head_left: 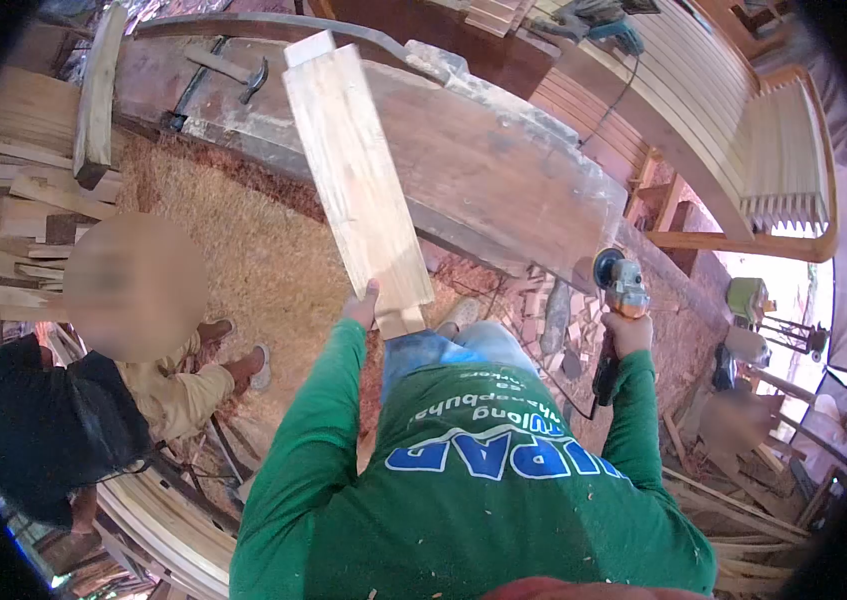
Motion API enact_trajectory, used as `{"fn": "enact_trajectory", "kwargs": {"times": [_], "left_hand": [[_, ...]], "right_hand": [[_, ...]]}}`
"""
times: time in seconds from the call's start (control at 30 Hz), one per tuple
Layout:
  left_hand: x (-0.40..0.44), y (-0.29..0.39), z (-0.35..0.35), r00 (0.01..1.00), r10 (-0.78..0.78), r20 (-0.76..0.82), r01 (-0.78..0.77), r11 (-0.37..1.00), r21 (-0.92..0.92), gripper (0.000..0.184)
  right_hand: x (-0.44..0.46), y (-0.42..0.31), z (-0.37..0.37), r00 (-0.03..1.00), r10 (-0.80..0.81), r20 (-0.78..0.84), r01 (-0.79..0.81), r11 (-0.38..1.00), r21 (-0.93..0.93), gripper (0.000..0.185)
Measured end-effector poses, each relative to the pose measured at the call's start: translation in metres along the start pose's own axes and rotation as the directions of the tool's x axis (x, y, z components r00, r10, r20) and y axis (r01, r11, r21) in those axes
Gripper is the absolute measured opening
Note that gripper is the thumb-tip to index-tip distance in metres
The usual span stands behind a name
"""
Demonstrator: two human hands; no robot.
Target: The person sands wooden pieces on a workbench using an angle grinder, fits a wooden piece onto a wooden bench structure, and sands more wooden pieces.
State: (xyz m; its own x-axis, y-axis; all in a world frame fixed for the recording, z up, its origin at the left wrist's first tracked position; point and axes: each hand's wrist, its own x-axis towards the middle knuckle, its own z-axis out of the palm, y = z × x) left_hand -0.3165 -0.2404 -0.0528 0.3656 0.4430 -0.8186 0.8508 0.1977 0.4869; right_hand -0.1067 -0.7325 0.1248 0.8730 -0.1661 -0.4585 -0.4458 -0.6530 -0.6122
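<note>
My left hand (363,304) grips the near end of a pale wooden board (358,180), its thumb on the face near the edge. The board slants away from me, its far part over a long wooden workbench (483,190). A second light piece shows at both ends, partly hidden beneath it. My right hand (628,332) is wrapped round an angle grinder (627,290). The grinder's dark round disc (606,267) is at the right end of the bench; I cannot tell whether it touches the wood. A cord trails below it.
A hammer (255,80) lies on the bench beside a thick timber (98,100). A person in a black shirt (53,420) is at the left, near stacked planks (13,220). Slatted furniture (683,110) with a corded power tool (615,36) stands upper right. Sawdust (233,240) covers the floor.
</note>
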Motion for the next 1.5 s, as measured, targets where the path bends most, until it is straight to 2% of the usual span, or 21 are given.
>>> {"fn": "enact_trajectory", "kwargs": {"times": [0.13,0.23,0.37,0.43,0.47,0.53,0.57,0.63,0.73,0.8,0.87,0.93,0.97,1.0,1.03,1.07,1.17,1.2,1.3,1.4,1.5], "left_hand": [[-0.043,0.035,0.023,0.997,-0.006,0.082,0.027,0.964,-0.265,0.089],[-0.043,0.050,0.034,0.952,-0.037,0.304,0.161,0.905,-0.393,0.086],[-0.051,0.082,0.082,0.835,0.035,0.549,0.206,0.905,-0.371,0.087],[-0.072,0.125,0.131,0.796,-0.082,0.599,0.227,0.959,-0.171,0.086],[-0.073,0.139,0.154,0.689,-0.111,0.717,0.219,0.974,-0.060,0.082],[-0.124,0.184,0.191,0.412,-0.237,0.880,-0.121,0.943,0.311,0.073],[-0.142,0.191,0.216,0.301,-0.285,0.910,-0.243,0.900,0.362,0.066],[-0.164,0.204,0.244,0.064,-0.191,0.979,-0.448,0.872,0.200,0.055],[-0.167,0.238,0.239,0.192,-0.020,0.981,-0.789,0.591,0.167,0.042],[-0.108,0.244,0.219,0.257,0.201,0.945,-0.911,0.378,0.167,0.039],[-0.066,0.277,0.174,0.398,0.349,0.848,-0.905,0.303,0.300,0.042],[0.035,0.305,0.133,0.473,0.491,0.732,-0.872,0.145,0.467,0.056],[0.037,0.327,0.102,0.351,0.664,0.660,-0.828,-0.108,0.550,0.065],[0.082,0.341,0.079,0.434,0.684,0.586,-0.667,-0.193,0.720,0.078],[0.060,0.367,0.068,0.605,0.620,0.500,-0.500,-0.192,0.844,0.083],[0.057,0.377,0.053,0.704,0.602,0.377,-0.421,-0.075,0.904,0.090],[0.118,0.383,0.030,0.665,0.597,0.449,-0.476,-0.124,0.871,0.099],[0.136,0.386,0.033,0.734,0.512,0.446,-0.464,-0.102,0.880,0.117],[0.083,0.389,0.060,0.794,0.396,0.462,-0.421,-0.190,0.887,0.130],[0.065,0.391,0.078,0.837,0.384,0.389,-0.353,-0.165,0.921,0.143],[0.056,0.387,0.084,0.931,0.357,0.080,-0.132,0.124,0.983,0.147]], "right_hand": [[-0.009,0.023,-0.013,0.999,-0.028,-0.036,0.030,0.997,0.065,0.039],[-0.025,0.035,-0.024,0.997,-0.018,-0.073,0.026,0.992,0.120,0.038],[-0.050,0.067,-0.035,0.981,0.049,-0.185,-0.019,0.987,0.163,0.034],[-0.072,0.067,-0.037,0.965,0.105,-0.242,-0.051,0.974,0.219,0.034],[-0.075,0.088,-0.031,0.959,0.094,-0.267,-0.005,0.950,0.313,0.036],[-0.095,0.089,-0.032,0.934,0.161,-0.319,-0.084,0.967,0.242,0.037],[-0.108,0.089,-0.031,0.919,0.195,-0.341,-0.130,0.970,0.205,0.038],[-0.126,0.103,-0.018,0.886,0.252,-0.388,-0.165,0.956,0.243,0.039],[-0.151,0.111,0.009,0.838,0.323,-0.440,-0.189,0.928,0.321,0.040],[-0.169,0.107,0.030,0.802,0.370,-0.469,-0.214,0.911,0.353,0.040],[-0.180,0.098,0.049,0.760,0.426,-0.490,-0.267,0.893,0.362,0.040],[-0.186,0.089,0.071,0.744,0.444,-0.500,-0.280,0.886,0.370,0.041],[-0.188,0.085,0.080,0.736,0.454,-0.501,-0.290,0.881,0.373,0.042],[-0.186,0.070,0.086,0.704,0.499,-0.505,-0.413,0.866,0.282,0.045],[-0.185,0.051,0.091,0.726,0.506,-0.465,-0.383,0.860,0.338,0.046],[-0.184,0.031,0.095,0.751,0.506,-0.423,-0.353,0.850,0.390,0.047],[-0.135,0.060,0.130,0.837,0.395,-0.380,-0.208,0.870,0.446,0.051],[-0.120,0.072,0.143,0.863,0.338,-0.375,-0.150,0.881,0.449,0.052],[-0.101,-0.030,0.096,0.875,0.422,-0.236,-0.332,0.880,0.340,0.050],[-0.055,-0.042,0.089,0.908,0.353,-0.223,-0.294,0.919,0.262,0.050],[-0.017,-0.031,0.092,0.929,0.326,-0.176,-0.294,0.938,0.181,0.049]]}}
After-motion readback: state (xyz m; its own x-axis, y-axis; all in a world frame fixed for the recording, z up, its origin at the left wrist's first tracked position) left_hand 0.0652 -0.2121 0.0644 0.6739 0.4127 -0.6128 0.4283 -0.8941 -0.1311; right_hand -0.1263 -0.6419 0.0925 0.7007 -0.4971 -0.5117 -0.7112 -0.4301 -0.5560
